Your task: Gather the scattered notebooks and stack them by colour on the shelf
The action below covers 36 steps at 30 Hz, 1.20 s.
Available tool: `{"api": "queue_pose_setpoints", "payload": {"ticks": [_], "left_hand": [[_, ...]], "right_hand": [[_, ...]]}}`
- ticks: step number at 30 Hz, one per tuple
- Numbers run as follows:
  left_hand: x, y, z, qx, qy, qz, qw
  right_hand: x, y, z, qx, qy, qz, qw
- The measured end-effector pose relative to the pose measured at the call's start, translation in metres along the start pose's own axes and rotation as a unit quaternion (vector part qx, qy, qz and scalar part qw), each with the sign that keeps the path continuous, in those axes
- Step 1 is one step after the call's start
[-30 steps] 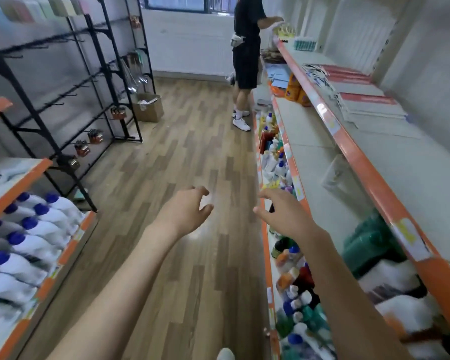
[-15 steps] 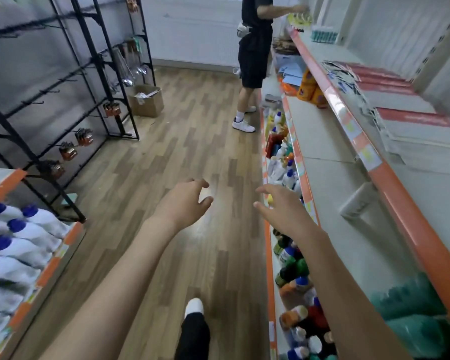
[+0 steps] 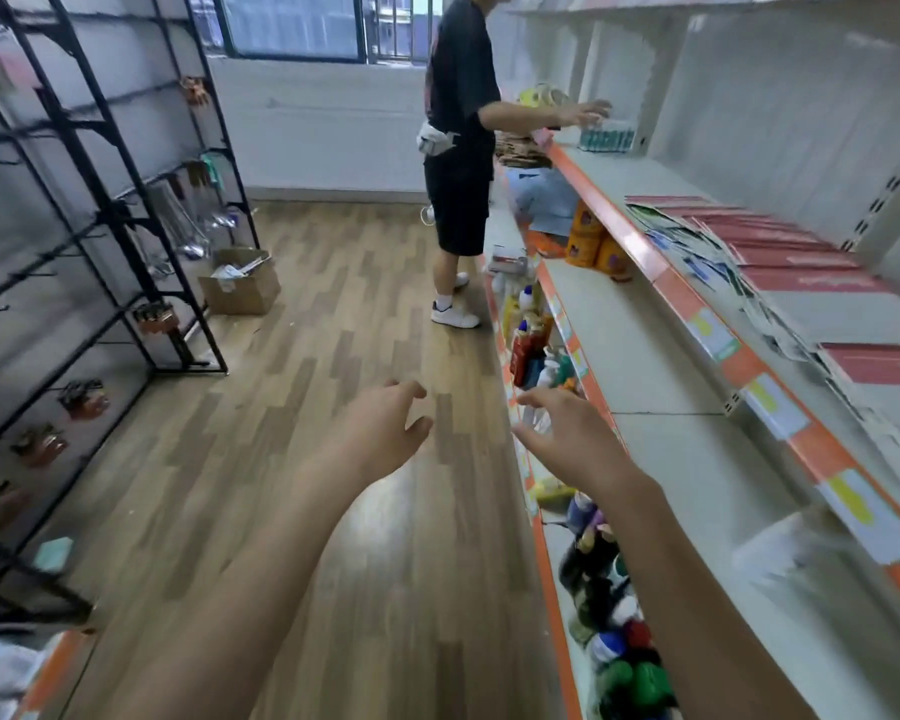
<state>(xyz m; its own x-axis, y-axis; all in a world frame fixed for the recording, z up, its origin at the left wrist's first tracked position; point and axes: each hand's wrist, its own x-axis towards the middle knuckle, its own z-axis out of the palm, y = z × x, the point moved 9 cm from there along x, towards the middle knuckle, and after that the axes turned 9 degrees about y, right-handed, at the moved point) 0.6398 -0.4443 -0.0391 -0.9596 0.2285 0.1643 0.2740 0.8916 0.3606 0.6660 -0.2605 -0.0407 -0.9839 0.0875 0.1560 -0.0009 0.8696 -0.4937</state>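
Red-covered notebooks lie overlapped along the upper orange-edged shelf on the right, with white and blue-printed ones spread beside them and one more red notebook nearer me. My left hand is stretched out over the aisle floor, fingers loosely spread, holding nothing. My right hand reaches forward beside the lower shelves, fingers relaxed and empty, well short of the notebooks.
A person in black stands at the far end of the right shelving, reaching onto it. Bottles crowd the lower right shelves. A black wire rack and a cardboard box line the left. A wooden floor aisle runs between them.
The view has moved forward down the aisle and tilted up, bringing the notebook shelf and the person closer. Both hands stay extended and empty.
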Motion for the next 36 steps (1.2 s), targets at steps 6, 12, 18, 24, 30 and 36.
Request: {"api": "queue_pose_setpoints", "payload": {"ticks": [6, 12, 18, 24, 30, 36], "left_hand": [[0.081, -0.006, 0.015, -0.010, -0.007, 0.032, 0.999], [0.160, -0.005, 0.034, -0.001, -0.025, 0.052, 0.998], [0.247, 0.023, 0.038, 0.003, -0.019, 0.095, 0.995], [0.336, 0.087, 0.042, -0.039, 0.007, 0.174, 0.984], [0.380, 0.173, 0.058, -0.052, 0.003, 0.261, 0.964], [0.378, 0.270, 0.070, -0.095, -0.021, 0.370, 0.924]], "right_hand": [[0.067, 0.018, 0.009, 0.006, 0.015, 0.026, 1.000], [0.137, 0.042, 0.012, 0.007, 0.028, 0.038, 0.999], [0.217, 0.062, -0.011, 0.000, 0.069, 0.026, 0.997], [0.273, 0.096, -0.064, -0.026, 0.131, 0.045, 0.990], [0.275, 0.136, -0.131, -0.056, 0.209, 0.089, 0.972], [0.233, 0.170, -0.201, -0.114, 0.292, 0.138, 0.940]]}}
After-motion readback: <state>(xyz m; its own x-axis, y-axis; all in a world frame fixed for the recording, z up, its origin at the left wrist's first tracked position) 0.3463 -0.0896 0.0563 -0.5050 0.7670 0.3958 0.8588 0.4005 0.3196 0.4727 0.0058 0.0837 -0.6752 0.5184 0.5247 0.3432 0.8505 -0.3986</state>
